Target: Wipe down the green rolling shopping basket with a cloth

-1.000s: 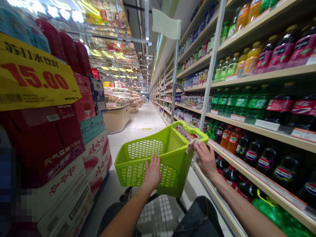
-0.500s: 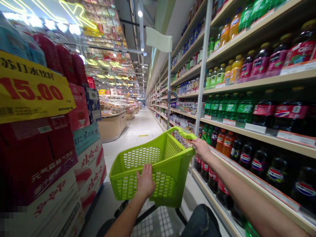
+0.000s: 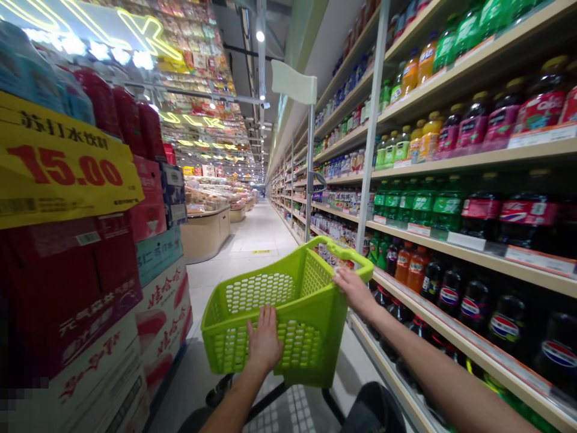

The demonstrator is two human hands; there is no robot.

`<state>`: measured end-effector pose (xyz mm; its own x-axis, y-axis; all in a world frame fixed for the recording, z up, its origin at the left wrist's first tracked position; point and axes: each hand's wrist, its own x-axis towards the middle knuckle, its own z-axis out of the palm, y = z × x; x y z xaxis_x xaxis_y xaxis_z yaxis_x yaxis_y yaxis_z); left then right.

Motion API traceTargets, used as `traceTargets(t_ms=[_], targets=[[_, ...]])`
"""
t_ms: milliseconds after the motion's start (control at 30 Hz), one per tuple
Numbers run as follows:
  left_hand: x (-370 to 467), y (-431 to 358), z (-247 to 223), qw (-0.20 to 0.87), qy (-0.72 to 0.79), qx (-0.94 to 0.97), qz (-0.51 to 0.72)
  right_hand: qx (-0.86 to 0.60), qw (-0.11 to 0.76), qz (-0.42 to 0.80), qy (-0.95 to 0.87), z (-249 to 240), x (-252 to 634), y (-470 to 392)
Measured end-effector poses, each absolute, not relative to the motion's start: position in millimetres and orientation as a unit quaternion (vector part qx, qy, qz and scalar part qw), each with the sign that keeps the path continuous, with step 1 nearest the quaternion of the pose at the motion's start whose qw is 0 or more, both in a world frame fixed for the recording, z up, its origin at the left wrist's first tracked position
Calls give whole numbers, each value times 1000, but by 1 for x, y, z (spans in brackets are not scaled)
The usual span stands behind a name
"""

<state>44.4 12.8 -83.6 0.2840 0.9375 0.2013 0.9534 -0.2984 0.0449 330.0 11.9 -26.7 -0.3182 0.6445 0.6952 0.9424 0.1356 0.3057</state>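
A lime-green plastic shopping cart (image 3: 311, 340) stands side-on in front of me, its basket walls pierced with small holes. My left hand (image 3: 265, 341) lies against the near side wall, fingers stretched upward with their tips at the rim. At the cart's right end my right hand (image 3: 354, 290) grips the rim just below the handle (image 3: 349, 252), fingers bent over the edge; its thumb is hidden. Dark wheels and legs show under the basket. What I can see of the basket's inside holds no goods.
Shelves of soda bottles (image 3: 469, 207) run along the right, close to the cart. At left stand stacked drink cartons (image 3: 162, 300) with a yellow price sign (image 3: 63, 159). A post with a pale sign (image 3: 294, 81) rises behind the cart. Beyond are a tiled aisle (image 3: 256, 240) and rounded display counters (image 3: 207, 231).
My right hand has moved from the handle's corner down and left onto the basket rim. The handle now shows bare. My left hand stays on the side wall.
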Motion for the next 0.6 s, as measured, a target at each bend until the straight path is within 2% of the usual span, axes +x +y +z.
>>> traceTargets(t_ms=[133,333,400,533,600], targets=[[41,15,-86,43,-582,-806,-98,-470,164,-334,-801,-39,298,13],[45,14,-85,27,-579,-809,-98,-616,246,-381,-643,-19,352,8],[48,12,-84,24,-582,-806,-102,-587,255,-383,-666,-28,344,11],[49,9,-82,24,-574,-813,-98,-448,214,-347,-796,-54,307,15],[48,9,-81,22,-576,-811,-95,-455,214,-342,-794,-55,307,15]])
